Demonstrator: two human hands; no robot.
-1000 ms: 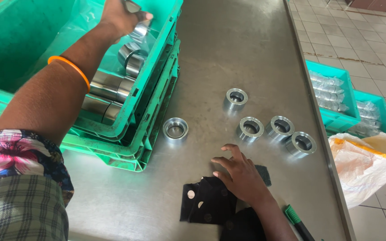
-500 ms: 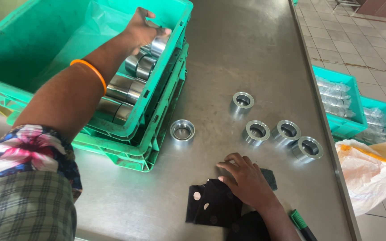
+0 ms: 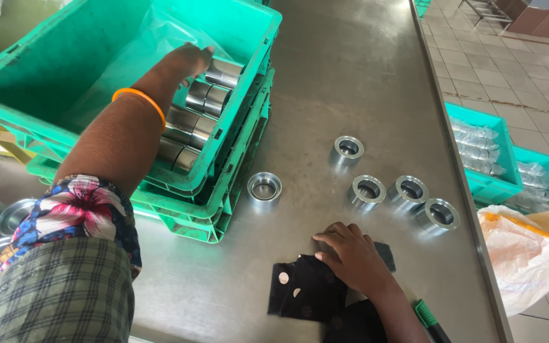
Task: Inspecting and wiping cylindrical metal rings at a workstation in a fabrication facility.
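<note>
We see our left hand reaching into the green crate, fingertips touching the topmost steel cylinder just beyond them; grip hidden, cannot tell. Our right hand lies flat, open, on black cloth. The cloth's near edge is cut off.

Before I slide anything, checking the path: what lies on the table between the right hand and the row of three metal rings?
Head view: only bare steel table lies between the right hand and the three metal rings.
</note>
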